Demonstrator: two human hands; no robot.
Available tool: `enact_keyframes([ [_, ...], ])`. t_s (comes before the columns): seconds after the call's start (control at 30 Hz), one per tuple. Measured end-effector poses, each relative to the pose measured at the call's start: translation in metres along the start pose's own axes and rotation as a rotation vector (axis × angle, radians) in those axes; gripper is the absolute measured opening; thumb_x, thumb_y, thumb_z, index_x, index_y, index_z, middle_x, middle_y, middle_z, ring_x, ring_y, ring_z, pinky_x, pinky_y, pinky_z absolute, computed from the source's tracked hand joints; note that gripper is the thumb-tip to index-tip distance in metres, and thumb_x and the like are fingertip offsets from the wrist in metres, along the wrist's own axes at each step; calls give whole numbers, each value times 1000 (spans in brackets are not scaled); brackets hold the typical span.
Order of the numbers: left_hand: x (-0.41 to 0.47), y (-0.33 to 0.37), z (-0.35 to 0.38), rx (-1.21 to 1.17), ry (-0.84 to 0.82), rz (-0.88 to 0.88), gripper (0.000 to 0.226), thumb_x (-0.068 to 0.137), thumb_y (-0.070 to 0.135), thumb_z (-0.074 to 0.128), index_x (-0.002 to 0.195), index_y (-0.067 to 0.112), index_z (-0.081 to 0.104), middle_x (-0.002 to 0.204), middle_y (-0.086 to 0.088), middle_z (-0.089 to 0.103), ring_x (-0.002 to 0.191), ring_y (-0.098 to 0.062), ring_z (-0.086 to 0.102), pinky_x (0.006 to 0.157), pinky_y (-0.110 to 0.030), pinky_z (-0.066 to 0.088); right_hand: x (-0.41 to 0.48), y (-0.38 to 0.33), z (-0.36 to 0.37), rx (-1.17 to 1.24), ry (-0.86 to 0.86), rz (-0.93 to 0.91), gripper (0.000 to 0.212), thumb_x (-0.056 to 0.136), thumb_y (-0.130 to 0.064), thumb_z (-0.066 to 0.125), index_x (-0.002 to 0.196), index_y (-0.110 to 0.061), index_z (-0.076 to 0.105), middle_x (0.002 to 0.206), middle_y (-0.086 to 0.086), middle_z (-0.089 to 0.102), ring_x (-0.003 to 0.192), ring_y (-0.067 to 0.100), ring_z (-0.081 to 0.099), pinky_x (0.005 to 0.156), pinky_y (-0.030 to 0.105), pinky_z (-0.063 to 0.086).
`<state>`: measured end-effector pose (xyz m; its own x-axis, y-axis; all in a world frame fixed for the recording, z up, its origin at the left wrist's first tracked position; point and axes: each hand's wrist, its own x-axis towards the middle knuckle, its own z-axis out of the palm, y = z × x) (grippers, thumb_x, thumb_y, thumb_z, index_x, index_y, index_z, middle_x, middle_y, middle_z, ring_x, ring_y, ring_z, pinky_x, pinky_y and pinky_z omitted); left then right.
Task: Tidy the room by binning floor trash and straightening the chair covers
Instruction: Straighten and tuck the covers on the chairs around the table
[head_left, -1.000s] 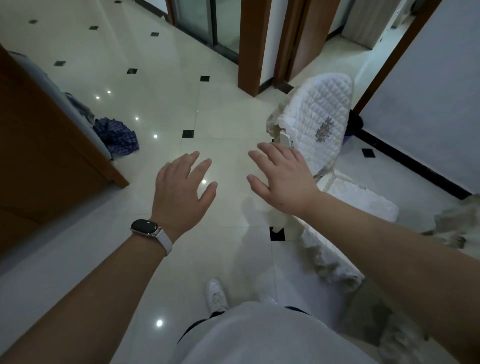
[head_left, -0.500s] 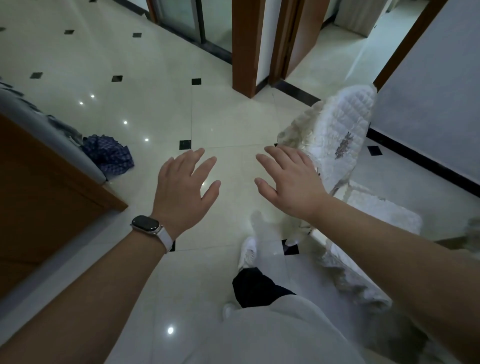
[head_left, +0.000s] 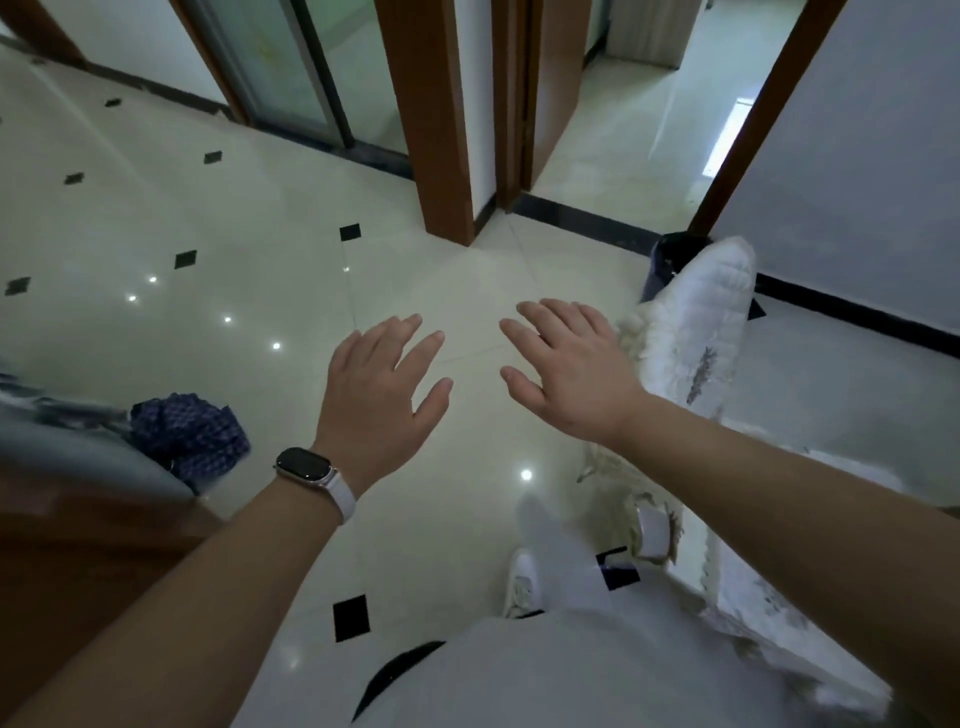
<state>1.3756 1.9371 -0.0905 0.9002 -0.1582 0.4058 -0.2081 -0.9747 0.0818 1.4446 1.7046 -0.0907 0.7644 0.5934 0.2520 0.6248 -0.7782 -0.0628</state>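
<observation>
A chair with a white quilted cover (head_left: 701, 332) stands at the right, its back upright and its fringed seat cover (head_left: 753, 587) running down toward the lower right. My right hand (head_left: 571, 374) hovers palm down just left of the chair back, fingers spread, holding nothing. My left hand (head_left: 379, 400), with a watch on the wrist, is also spread and empty over the bare floor at the centre. A dark bin (head_left: 670, 265) shows partly behind the chair back, by the wall.
A crumpled dark blue checked cloth (head_left: 189, 436) lies on the floor at the left, beside a wooden furniture piece (head_left: 78, 535). Wooden door frames (head_left: 441, 130) and an open doorway stand ahead. My white shoe (head_left: 524, 582) is on the glossy tile floor.
The view has swung left and forward, so the chair has slid toward the right edge and the doorway has come closer. Both hands stay spread and empty. My foot has stepped ahead.
</observation>
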Motion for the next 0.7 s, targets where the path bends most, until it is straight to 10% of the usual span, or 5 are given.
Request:
enact_keyframes([
  [0.7, 254, -121, 101, -242, -132, 514, 48, 94, 44, 46, 132, 16, 59, 139, -11, 54, 129, -30, 47, 107, -52, 36, 146, 50, 36, -150, 4, 621, 52, 96, -50, 39, 135, -18, 53, 138, 8, 53, 129, 30, 46, 105, 45, 33],
])
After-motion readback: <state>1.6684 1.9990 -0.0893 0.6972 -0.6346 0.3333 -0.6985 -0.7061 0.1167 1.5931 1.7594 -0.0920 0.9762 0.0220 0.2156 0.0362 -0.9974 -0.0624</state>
